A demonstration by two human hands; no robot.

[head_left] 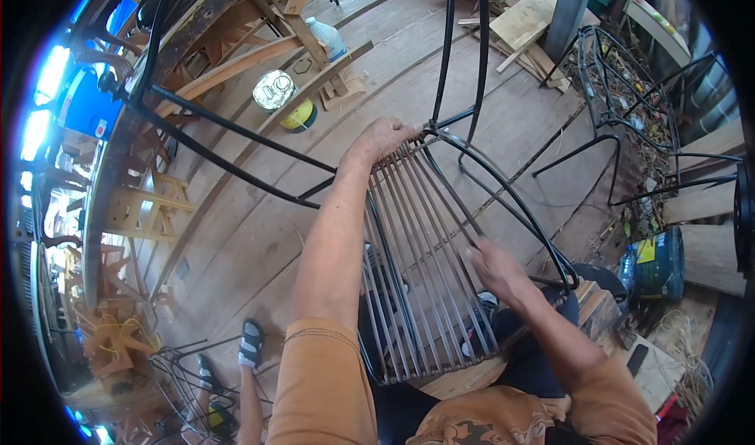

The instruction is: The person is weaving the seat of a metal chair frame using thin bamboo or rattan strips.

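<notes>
A black metal chair frame (pixel 515 189) stands in front of me, tilted across my lap. Many brown strands (pixel 421 256) run side by side between its far rail and its near rail, fanning wider towards me. At the far rail, my left hand (pixel 389 140) is closed over the strand ends and the bar. Its fingertips are partly hidden. My right hand (pixel 497 270) is closed in a fist at the right side of the strands, around a brown strand (pixel 460 213) that stretches up to the far rail near my left hand.
Another person's sandalled foot (pixel 250 343) is at lower left, by thin black frames (pixel 177 374). A tin can (pixel 274 89), a yellow tub (pixel 299 116) and a clear bottle (pixel 325 37) stand far left. Wood scraps (pixel 527 24) and more metal frames (pixel 609 154) lie right.
</notes>
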